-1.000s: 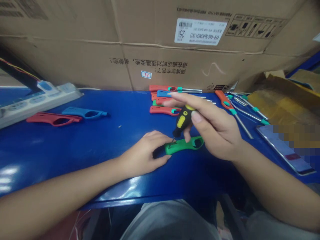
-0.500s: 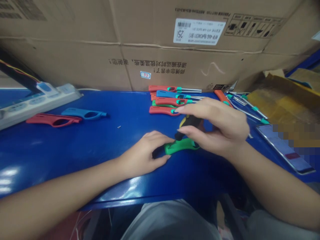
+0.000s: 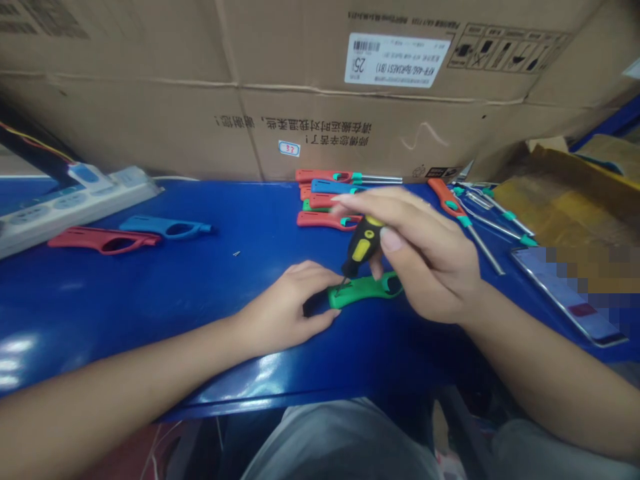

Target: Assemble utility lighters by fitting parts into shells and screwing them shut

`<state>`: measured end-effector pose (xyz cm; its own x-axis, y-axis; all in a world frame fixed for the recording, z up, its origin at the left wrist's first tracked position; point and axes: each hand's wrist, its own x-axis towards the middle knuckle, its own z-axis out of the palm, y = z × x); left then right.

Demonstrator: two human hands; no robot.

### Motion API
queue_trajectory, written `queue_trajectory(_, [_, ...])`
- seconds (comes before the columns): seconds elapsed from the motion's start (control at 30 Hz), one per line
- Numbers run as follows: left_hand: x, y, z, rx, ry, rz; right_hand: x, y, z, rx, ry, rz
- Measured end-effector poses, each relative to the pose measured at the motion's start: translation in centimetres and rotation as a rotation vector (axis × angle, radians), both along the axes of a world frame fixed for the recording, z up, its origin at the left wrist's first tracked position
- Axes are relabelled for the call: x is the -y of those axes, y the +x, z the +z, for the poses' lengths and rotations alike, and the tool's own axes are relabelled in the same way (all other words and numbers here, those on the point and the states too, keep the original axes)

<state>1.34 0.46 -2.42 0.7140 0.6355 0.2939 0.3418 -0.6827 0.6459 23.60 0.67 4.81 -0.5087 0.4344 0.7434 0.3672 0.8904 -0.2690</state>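
Black-and-yellow screwdriver point(image 3: 361, 247) tilts in my right hand point(image 3: 425, 257), its tip at the green plastic lighter point(image 3: 363, 291) (my left hand point(image 3: 285, 310) grips its end).

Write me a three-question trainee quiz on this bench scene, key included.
1. True or false: the right hand holds the screwdriver.
2. Multiple choice: what colour is the handle at the tool's tip?
a) red
b) green
c) blue
3. Fill in the blank: the power strip lies on the person's ____ side of the table.

Key: 1 true; 2 b; 3 left
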Motion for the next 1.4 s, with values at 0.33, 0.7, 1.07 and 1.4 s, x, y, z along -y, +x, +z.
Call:
queue_trajectory(0.33, [0.01,0.01,0.0,0.015,0.006,-0.002,-0.01,0.19,0.12,-0.006,-0.029,0.016])
queue_trajectory(0.7, [-0.06,0.0,-0.11,0.016,0.016,0.003,-0.19,0.35,0.12,0.011,-0.11,0.014])
queue_trajectory(1.07, [0.01,-0.05,0.05,0.0,0.026,-0.006,-0.11,0.43,0.37,0.017,-0.115,0.015])
queue_trajectory(1.4, [-0.08,0.03,0.05,-0.011,0.006,0.002,0.28,0.32,0.31,0.06,-0.048,-0.004])
